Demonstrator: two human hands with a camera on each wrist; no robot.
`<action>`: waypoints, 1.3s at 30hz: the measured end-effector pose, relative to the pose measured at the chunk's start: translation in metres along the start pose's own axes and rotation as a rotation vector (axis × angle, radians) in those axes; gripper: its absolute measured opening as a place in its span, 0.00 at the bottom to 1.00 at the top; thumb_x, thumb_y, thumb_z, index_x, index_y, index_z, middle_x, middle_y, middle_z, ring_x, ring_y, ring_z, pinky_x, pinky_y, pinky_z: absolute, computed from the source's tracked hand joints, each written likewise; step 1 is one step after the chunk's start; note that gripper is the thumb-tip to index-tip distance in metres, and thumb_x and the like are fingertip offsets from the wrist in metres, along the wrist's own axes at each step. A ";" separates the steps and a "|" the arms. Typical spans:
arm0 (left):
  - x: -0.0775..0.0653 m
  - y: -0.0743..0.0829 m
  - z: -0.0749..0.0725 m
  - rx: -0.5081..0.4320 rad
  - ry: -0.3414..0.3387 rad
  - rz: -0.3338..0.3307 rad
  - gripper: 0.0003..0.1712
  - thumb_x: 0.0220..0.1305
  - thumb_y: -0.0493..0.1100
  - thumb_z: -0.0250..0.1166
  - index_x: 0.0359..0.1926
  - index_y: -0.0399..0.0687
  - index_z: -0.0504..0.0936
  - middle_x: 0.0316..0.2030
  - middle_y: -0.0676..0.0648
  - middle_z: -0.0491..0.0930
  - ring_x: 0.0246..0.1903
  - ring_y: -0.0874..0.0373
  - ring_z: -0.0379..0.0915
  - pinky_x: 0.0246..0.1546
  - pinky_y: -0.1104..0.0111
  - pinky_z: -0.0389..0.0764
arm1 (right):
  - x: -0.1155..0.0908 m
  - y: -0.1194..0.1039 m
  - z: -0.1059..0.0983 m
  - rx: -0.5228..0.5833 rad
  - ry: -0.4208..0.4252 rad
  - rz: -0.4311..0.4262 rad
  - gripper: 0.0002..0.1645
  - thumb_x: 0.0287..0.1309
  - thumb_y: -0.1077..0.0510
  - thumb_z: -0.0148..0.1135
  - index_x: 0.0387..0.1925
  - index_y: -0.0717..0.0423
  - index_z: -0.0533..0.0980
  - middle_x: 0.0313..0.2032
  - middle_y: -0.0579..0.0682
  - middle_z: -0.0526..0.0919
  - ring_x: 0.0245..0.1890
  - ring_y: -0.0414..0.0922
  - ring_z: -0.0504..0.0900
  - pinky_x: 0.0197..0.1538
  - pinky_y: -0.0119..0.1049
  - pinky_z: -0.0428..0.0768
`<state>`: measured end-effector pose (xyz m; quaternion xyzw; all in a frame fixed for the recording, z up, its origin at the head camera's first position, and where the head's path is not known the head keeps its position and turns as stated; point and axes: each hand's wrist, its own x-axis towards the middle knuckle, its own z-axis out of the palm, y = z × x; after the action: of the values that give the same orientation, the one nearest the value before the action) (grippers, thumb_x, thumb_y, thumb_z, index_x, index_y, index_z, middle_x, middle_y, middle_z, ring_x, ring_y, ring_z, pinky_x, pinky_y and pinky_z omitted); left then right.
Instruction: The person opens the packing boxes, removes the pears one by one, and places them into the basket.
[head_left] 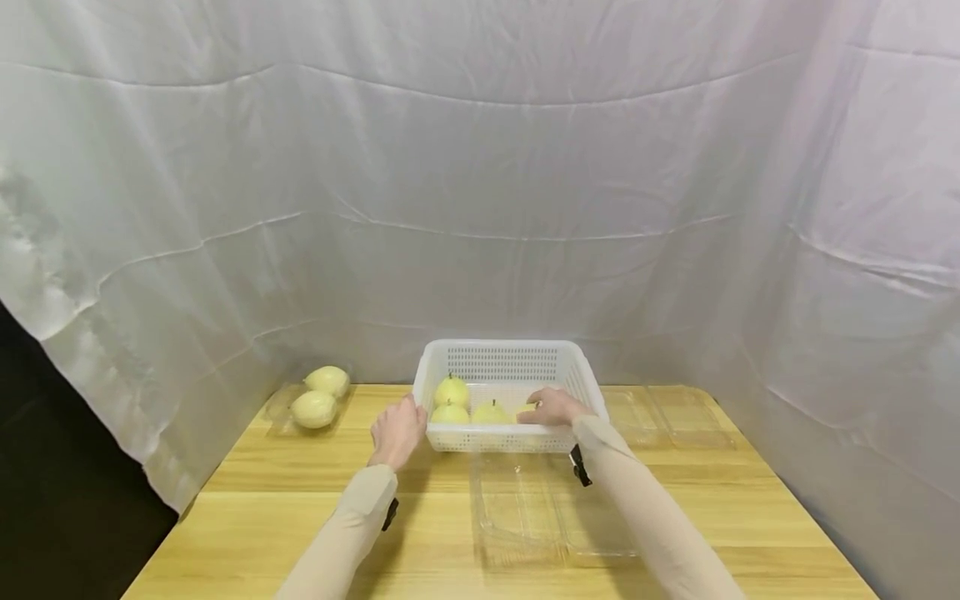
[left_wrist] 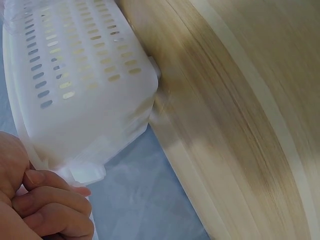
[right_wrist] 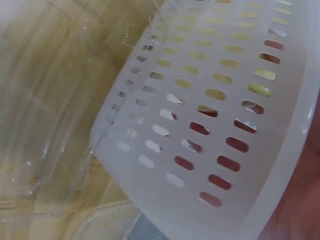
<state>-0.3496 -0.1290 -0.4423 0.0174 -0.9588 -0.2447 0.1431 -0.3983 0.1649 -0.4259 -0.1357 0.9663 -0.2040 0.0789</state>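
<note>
A white slotted plastic basket (head_left: 502,439) stands at the back of the table with several yellow-green pears (head_left: 452,392) inside, stems up. My left hand (head_left: 398,429) grips the basket's left rim; in the left wrist view the fingers (left_wrist: 57,200) curl at the basket's corner (left_wrist: 90,130). Reaching over the front wall, my right hand (head_left: 557,407) holds the rightmost pear (head_left: 525,412), which its fingers partly cover. Through the slots of the basket wall (right_wrist: 200,115) in the right wrist view, parts of that hand and yellow fruit show.
Open clear plastic clamshell boxes lie on the wooden table (head_left: 247,533): one box (head_left: 525,508) before the basket, another box (head_left: 675,417) to its right. Two lemons (head_left: 315,409) sit in a clear box (head_left: 279,408) at the left. Grey curtains (head_left: 480,275) hang behind.
</note>
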 end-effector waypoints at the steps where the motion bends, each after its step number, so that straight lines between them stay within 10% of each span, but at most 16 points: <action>1: 0.000 0.000 0.000 -0.002 -0.001 0.000 0.13 0.68 0.45 0.53 0.39 0.39 0.77 0.26 0.41 0.78 0.22 0.50 0.72 0.19 0.61 0.71 | -0.002 0.000 -0.001 0.016 0.005 0.001 0.34 0.60 0.41 0.63 0.58 0.61 0.76 0.59 0.59 0.79 0.61 0.57 0.75 0.64 0.52 0.72; 25: 0.005 -0.002 -0.004 0.021 0.026 0.030 0.13 0.69 0.45 0.52 0.36 0.40 0.77 0.24 0.43 0.76 0.21 0.50 0.71 0.17 0.60 0.70 | -0.041 0.002 0.008 0.109 0.532 -0.125 0.09 0.62 0.49 0.62 0.31 0.46 0.82 0.25 0.42 0.83 0.24 0.39 0.77 0.29 0.35 0.76; 33: 0.003 -0.003 -0.001 0.028 0.025 0.023 0.13 0.69 0.45 0.52 0.36 0.40 0.77 0.23 0.43 0.75 0.20 0.50 0.71 0.17 0.60 0.71 | -0.065 -0.001 0.027 -0.081 0.449 -0.383 0.08 0.60 0.54 0.65 0.25 0.45 0.77 0.17 0.35 0.77 0.16 0.28 0.68 0.21 0.24 0.70; 39: 0.001 0.000 0.000 0.030 0.007 0.026 0.13 0.69 0.45 0.52 0.37 0.39 0.76 0.22 0.44 0.75 0.20 0.50 0.71 0.17 0.61 0.70 | -0.085 0.007 0.043 -0.147 0.314 -0.330 0.12 0.56 0.51 0.67 0.25 0.45 0.72 0.20 0.35 0.73 0.18 0.31 0.67 0.22 0.25 0.69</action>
<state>-0.3511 -0.1294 -0.4423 0.0078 -0.9621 -0.2282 0.1494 -0.3097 0.1797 -0.4594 -0.2636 0.9438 -0.1620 -0.1165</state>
